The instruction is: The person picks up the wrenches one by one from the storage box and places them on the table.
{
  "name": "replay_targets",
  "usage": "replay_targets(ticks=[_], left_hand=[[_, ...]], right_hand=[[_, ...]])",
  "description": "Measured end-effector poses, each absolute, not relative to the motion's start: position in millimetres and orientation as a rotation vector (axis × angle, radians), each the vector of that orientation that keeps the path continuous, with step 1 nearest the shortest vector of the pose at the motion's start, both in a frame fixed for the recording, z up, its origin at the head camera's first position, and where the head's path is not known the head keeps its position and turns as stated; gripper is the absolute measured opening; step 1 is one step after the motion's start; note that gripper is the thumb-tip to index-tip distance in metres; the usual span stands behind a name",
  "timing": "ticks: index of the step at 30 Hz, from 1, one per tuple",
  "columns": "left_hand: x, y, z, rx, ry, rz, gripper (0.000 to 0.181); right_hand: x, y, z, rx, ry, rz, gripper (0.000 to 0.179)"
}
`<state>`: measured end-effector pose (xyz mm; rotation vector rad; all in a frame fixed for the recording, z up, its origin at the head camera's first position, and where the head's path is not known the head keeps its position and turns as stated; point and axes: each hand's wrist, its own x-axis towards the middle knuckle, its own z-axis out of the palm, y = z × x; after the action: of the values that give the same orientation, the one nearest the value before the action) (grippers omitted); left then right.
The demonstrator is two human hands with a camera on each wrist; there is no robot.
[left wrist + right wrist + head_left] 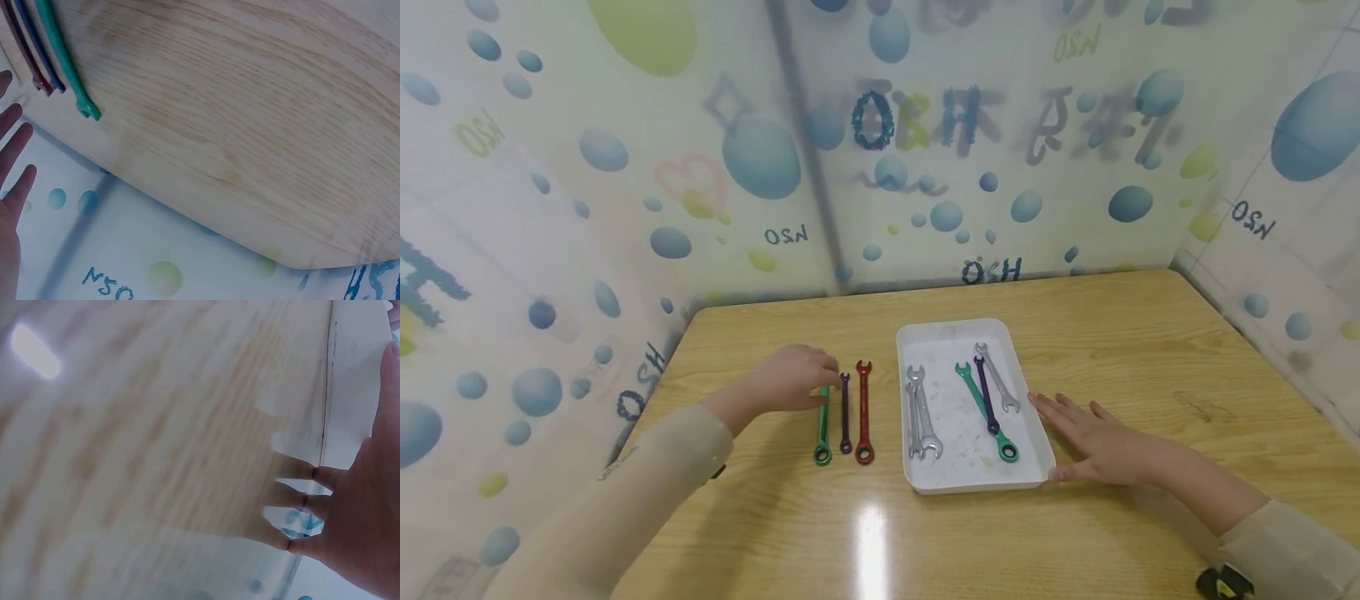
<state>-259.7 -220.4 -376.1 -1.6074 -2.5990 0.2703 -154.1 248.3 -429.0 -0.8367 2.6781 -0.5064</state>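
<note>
My left hand [793, 379] hovers over the upper end of a green wrench [823, 429], hiding that end in the head view. In the left wrist view its fingers [15, 150] are parted, with nothing between them. Beside the green wrench lie a purple wrench [846, 417] and a red wrench [863, 408], roughly parallel. My right hand [1101, 446] rests on the table with fingers spread, its thumb and fingertips at the right wall of a white tray [981, 486]. Inside the tray, a purple wrench [987, 392] crosses a green wrench [1000, 437], beside a silver wrench [997, 379].
Two more silver wrenches, one larger [925, 417] and one smaller [913, 425], lie at the tray's left side. The wooden table [1150, 333] meets a wall [925, 225] printed with bubbles at its far edge. Side walls stand left and right.
</note>
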Motion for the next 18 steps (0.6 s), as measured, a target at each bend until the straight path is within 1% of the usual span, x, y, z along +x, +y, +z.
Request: replay_targets(ticks=[8,18], left_hand=[[-256.9,-199.0,-358.8,-1.627,-2.517,0.251,0.020],[-251.3,-156.5,-337.6,-1.642,-2.505,0.276,0.020]], right_hand=[[-154.8,248.9,-428.4,-0.841,2.681,-0.501,0.101],[-155.0,248.7,-428.8,-0.848,2.676,-0.497,0.100]])
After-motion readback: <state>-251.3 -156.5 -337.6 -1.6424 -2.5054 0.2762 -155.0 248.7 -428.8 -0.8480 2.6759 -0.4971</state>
